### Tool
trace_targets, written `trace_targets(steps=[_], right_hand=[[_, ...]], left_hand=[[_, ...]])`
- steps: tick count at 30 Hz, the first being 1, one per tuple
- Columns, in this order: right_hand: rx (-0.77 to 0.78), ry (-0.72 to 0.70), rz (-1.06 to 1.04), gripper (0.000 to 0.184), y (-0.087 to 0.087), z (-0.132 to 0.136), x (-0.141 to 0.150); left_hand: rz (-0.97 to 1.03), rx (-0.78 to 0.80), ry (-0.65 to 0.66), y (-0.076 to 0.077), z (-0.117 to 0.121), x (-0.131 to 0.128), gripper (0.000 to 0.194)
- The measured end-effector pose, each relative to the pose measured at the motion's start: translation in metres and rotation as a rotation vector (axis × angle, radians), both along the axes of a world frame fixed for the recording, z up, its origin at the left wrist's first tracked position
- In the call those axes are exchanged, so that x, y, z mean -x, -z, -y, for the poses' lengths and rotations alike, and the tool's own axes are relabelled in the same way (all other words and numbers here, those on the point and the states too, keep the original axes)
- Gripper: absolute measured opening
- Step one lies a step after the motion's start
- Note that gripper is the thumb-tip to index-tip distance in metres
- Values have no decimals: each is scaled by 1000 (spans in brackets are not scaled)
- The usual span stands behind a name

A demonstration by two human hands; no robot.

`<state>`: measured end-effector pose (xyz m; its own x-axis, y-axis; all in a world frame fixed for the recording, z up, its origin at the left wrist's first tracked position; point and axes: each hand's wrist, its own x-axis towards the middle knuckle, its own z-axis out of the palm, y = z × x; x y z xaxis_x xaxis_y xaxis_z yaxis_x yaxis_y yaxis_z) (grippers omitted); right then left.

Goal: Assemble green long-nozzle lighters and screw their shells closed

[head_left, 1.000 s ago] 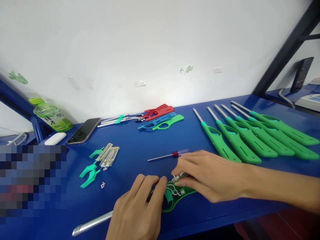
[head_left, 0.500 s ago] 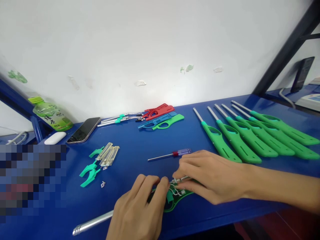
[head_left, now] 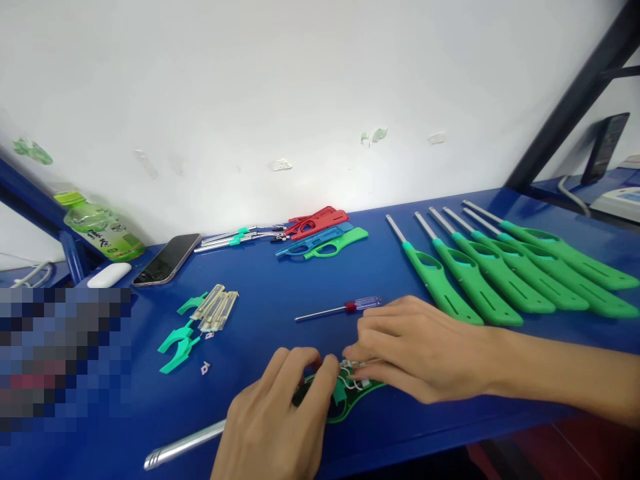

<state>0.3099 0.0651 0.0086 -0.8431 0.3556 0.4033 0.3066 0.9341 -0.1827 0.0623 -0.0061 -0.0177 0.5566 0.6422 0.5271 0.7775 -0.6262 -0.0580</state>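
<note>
An opened green utility lighter (head_left: 350, 405), with its inner parts and white wires showing, lies at the table's front edge. My left hand (head_left: 280, 413) is closed over its forward part, and the silver tube (head_left: 185, 443) sticks out to the left. Over the handle, my right hand (head_left: 415, 353) pinches the valve end of a lighter fuel tank (head_left: 356, 364); the fingers hide most of it. Behind that hand lies a screwdriver (head_left: 340, 309) with a clear purple handle. Teal triggers (head_left: 181, 357), clear fuel tanks (head_left: 220, 312) and tiny white pieces (head_left: 205, 367) are to the left.
Several assembled green lighters (head_left: 480, 280) lie in a row at right. Red shells (head_left: 320, 223), blue and green shells (head_left: 345, 243) and metal tubes (head_left: 230, 240) sit by the wall. A phone (head_left: 167, 260), white case (head_left: 110, 275) and bottle (head_left: 103, 230) stand at back left.
My right hand has lowered the fuel tank from a tilted position to lie flatter along the green handle. The left hand stays on the lighter with little movement.
</note>
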Motion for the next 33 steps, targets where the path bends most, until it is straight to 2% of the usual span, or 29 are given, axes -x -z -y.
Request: trace_targets(steps=[8,15,22,33], right_hand=[[-28,0,15,32,2,1,1],[-5,1,35,23,1,0,0],[0,-6,13,31,0,-1,1],[24,-13,9,28,2,-1,0]], left_hand=[[0,1,5,-2,1,0,29],[1,-13,13,-2,1,0,31],[1,0,16,-3,1,1,31],[-1,-10,22,-1,0,1,32]])
